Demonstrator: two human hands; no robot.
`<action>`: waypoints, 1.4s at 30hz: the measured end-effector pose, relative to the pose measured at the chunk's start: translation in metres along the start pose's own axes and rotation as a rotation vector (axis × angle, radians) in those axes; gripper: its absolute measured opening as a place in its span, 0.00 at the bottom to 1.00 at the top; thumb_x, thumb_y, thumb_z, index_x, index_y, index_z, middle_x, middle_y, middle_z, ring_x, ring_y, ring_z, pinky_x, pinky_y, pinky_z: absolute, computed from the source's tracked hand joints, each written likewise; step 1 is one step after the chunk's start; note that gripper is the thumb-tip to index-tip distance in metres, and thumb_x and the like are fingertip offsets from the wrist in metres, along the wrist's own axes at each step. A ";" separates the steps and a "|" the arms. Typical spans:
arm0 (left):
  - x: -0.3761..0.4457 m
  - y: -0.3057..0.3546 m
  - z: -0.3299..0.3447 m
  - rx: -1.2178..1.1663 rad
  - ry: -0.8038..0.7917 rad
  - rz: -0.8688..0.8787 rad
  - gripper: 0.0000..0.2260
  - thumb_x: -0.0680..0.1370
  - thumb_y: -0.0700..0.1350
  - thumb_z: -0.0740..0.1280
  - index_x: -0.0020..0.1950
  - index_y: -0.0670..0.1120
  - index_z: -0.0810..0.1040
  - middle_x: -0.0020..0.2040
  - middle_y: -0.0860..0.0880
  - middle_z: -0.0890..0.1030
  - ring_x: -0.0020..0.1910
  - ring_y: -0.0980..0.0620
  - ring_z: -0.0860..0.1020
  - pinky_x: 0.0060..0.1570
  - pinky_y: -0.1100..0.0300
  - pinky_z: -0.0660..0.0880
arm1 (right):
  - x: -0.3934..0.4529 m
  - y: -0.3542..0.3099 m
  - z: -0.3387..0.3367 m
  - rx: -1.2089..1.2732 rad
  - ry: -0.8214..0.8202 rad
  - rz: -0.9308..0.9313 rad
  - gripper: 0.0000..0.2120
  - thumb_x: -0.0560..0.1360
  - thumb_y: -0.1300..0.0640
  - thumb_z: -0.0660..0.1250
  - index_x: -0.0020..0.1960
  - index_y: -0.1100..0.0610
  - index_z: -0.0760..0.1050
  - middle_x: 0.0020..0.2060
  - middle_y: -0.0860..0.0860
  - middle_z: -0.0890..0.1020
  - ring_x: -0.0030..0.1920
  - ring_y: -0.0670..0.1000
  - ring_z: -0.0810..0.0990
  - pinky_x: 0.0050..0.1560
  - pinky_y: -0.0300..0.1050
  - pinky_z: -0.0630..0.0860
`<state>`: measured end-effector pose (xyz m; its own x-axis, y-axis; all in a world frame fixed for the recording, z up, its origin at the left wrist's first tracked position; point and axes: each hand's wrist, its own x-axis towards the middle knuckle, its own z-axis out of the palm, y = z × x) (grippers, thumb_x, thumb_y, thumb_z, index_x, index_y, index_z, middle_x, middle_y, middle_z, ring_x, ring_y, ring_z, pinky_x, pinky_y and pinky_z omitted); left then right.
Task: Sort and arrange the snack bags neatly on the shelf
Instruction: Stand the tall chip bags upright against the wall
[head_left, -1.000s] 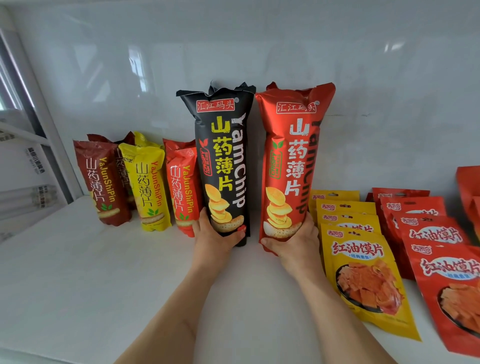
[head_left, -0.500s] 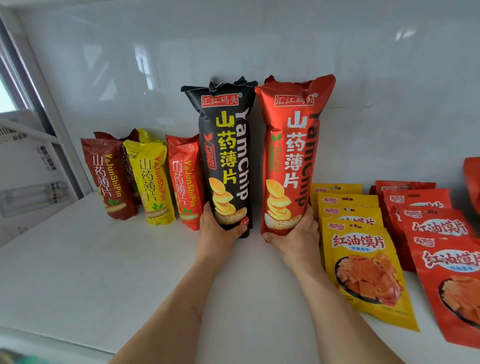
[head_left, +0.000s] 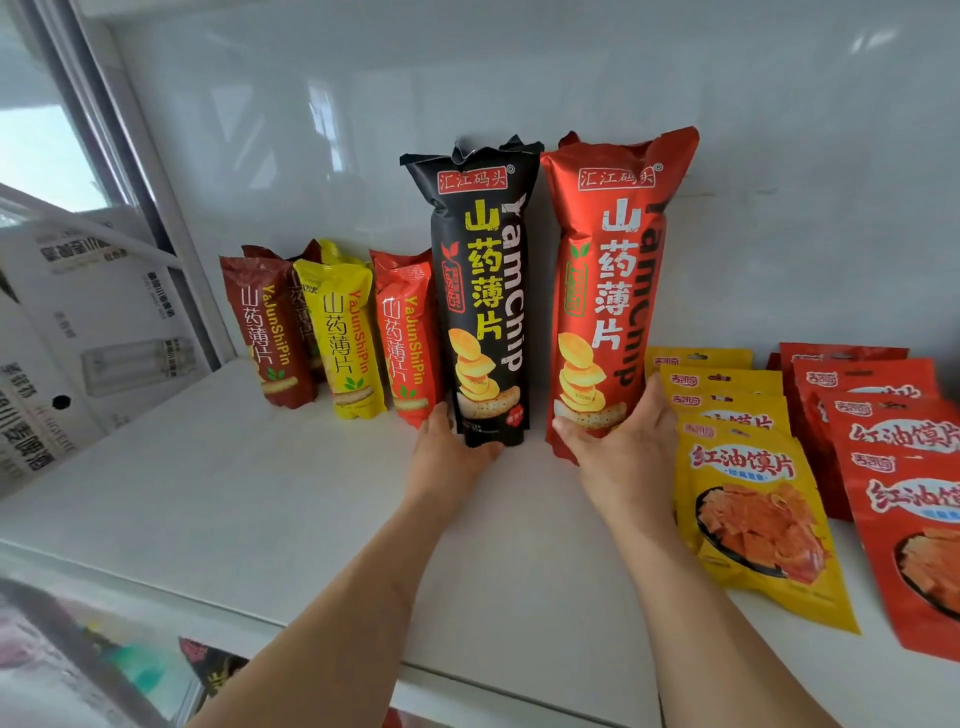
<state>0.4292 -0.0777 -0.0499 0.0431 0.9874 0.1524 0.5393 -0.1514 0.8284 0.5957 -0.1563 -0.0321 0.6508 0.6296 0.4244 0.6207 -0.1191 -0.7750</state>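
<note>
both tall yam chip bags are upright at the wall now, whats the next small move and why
Probably ease both hands off, one at a time. The left hand grips the base of the tall black yam chip bag, the right hand the tall red yam chip bag. Both stand upright side by side on the white shelf near the back wall, so letting go tests whether they stand alone.

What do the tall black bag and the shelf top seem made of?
Tall black yam-chip bag: seemingly matte plastic film, judging by its crinkled crimped top and dull surface. White shelf top: smooth, hard, faintly glossy, perhaps stone or laminate.
</note>
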 end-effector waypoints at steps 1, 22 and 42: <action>-0.002 0.000 -0.002 0.029 -0.003 0.001 0.38 0.73 0.51 0.76 0.79 0.45 0.62 0.75 0.46 0.70 0.72 0.45 0.70 0.69 0.48 0.71 | -0.003 -0.004 -0.004 -0.008 0.027 -0.023 0.49 0.69 0.39 0.75 0.78 0.56 0.52 0.72 0.58 0.65 0.72 0.58 0.64 0.68 0.56 0.70; 0.093 -0.073 -0.124 -0.068 0.217 0.040 0.43 0.72 0.53 0.77 0.79 0.44 0.58 0.76 0.43 0.66 0.75 0.42 0.65 0.72 0.43 0.66 | 0.001 -0.217 0.071 -0.283 -0.172 -0.734 0.30 0.77 0.44 0.67 0.75 0.55 0.64 0.72 0.52 0.68 0.71 0.55 0.66 0.70 0.51 0.64; 0.145 -0.098 -0.121 -0.175 0.043 0.128 0.47 0.69 0.52 0.79 0.81 0.48 0.54 0.72 0.46 0.69 0.71 0.45 0.70 0.67 0.46 0.71 | 0.027 -0.252 0.124 -0.836 -0.208 -0.510 0.32 0.75 0.43 0.70 0.72 0.55 0.65 0.64 0.54 0.72 0.65 0.58 0.69 0.64 0.52 0.69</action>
<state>0.2808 0.0748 -0.0441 0.0640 0.9574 0.2815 0.3771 -0.2844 0.8814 0.4030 -0.0136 0.1161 0.1815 0.8680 0.4623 0.9645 -0.2489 0.0887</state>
